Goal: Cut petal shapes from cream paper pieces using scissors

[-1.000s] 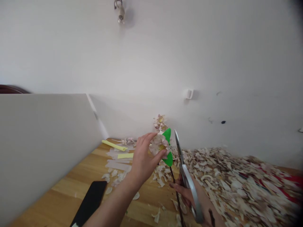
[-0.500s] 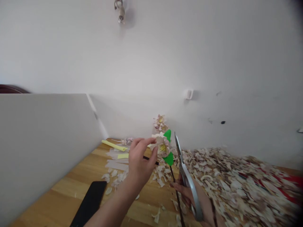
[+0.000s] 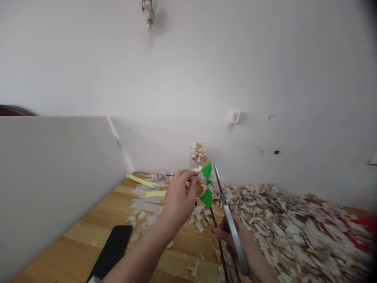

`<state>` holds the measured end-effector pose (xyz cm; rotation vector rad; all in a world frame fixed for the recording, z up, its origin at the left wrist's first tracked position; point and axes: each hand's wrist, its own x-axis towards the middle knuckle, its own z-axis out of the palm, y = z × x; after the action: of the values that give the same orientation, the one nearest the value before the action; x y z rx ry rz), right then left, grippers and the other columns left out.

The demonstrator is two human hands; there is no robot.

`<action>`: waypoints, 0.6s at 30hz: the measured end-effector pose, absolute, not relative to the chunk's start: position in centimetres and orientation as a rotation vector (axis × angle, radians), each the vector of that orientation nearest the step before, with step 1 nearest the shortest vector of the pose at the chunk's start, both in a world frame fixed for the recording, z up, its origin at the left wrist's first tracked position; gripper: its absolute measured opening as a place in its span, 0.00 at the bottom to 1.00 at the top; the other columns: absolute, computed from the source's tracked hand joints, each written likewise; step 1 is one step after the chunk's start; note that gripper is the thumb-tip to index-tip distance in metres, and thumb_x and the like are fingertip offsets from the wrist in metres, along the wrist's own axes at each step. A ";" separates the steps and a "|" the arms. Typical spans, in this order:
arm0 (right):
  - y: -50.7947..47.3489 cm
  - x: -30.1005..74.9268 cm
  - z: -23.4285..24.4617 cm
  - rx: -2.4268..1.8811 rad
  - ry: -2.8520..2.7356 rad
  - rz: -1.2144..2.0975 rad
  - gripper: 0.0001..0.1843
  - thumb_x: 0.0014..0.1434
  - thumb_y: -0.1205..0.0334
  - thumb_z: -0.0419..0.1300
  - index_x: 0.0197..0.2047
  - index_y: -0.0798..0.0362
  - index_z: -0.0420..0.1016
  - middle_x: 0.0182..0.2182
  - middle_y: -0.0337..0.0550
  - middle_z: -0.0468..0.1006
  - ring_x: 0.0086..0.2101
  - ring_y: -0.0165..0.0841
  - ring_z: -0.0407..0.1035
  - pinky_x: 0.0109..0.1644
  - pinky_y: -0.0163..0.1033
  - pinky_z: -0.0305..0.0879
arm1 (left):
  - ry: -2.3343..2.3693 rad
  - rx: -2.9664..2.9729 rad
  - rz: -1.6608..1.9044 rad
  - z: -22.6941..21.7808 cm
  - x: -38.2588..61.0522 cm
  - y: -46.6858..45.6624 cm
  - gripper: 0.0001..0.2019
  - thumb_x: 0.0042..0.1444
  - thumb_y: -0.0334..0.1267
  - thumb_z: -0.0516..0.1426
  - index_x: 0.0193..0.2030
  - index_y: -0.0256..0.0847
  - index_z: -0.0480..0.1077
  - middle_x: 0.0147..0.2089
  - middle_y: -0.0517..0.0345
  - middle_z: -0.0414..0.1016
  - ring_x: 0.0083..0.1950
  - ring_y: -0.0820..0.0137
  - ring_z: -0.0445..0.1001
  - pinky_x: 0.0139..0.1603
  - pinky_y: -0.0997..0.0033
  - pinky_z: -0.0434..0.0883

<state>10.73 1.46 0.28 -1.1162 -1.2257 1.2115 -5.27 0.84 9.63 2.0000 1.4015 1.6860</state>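
My left hand [image 3: 178, 199] is raised over the wooden table [image 3: 88, 239], its fingertips pinched on the pale paper flower [image 3: 201, 183]. The flower sits on a thin dark stem [image 3: 218, 239] with two green paper leaves [image 3: 206, 184]. My right hand [image 3: 235, 243], low at the bottom middle, grips the stem together with grey scissors [image 3: 228, 220], whose blades point up just right of the leaves. The scissor blades look closed.
A deep litter of pale paper scraps [image 3: 294, 224] covers the right half of the table. Yellow and white paper strips [image 3: 147, 192] lie near the back corner. A black phone [image 3: 110, 251] lies at the front left. White panels [image 3: 53, 177] wall in the left and back.
My left hand's fingers have shifted on the flower head, from cupping it to pinching it from the left. The scissors and stem have tilted slightly left.
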 end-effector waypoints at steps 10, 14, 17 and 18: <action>1.9 10.7 -0.3 -1.163 -1.217 1.211 0.20 0.26 0.62 0.70 0.20 0.51 0.62 0.13 0.27 0.65 0.12 0.21 0.53 0.13 0.27 0.47 | 1.361 2.080 1.585 7.8 -6.0 1.8 0.07 0.50 0.26 0.51 0.34 0.41 0.62 0.36 0.57 0.65 0.36 0.71 0.68 0.34 0.71 0.69; 1.8 10.6 -0.1 -1.173 -1.213 1.207 0.20 0.26 0.61 0.69 0.19 0.50 0.61 0.13 0.27 0.63 0.12 0.22 0.53 0.13 0.28 0.47 | 1.336 2.349 1.472 8.2 -6.1 1.2 0.15 0.50 0.26 0.52 0.44 0.44 0.64 0.44 0.55 0.66 0.46 0.67 0.67 0.44 0.67 0.69; 1.6 10.5 -0.2 -1.169 -1.225 1.195 0.18 0.29 0.60 0.68 0.21 0.50 0.62 0.14 0.27 0.63 0.12 0.21 0.52 0.13 0.28 0.47 | 1.339 2.455 1.399 8.6 -6.2 0.8 0.18 0.51 0.28 0.52 0.49 0.46 0.63 0.47 0.53 0.65 0.47 0.67 0.67 0.46 0.66 0.68; 1.6 10.5 -0.2 -1.171 -1.232 1.190 0.17 0.30 0.60 0.68 0.21 0.51 0.63 0.14 0.27 0.64 0.12 0.21 0.52 0.13 0.28 0.47 | 1.344 2.465 1.379 8.7 -6.2 0.8 0.17 0.52 0.29 0.52 0.49 0.46 0.63 0.48 0.53 0.64 0.47 0.67 0.68 0.46 0.67 0.69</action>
<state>10.49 1.58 -0.21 -1.1710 -1.2321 1.1896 -6.20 0.76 8.74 2.4649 1.3444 1.3786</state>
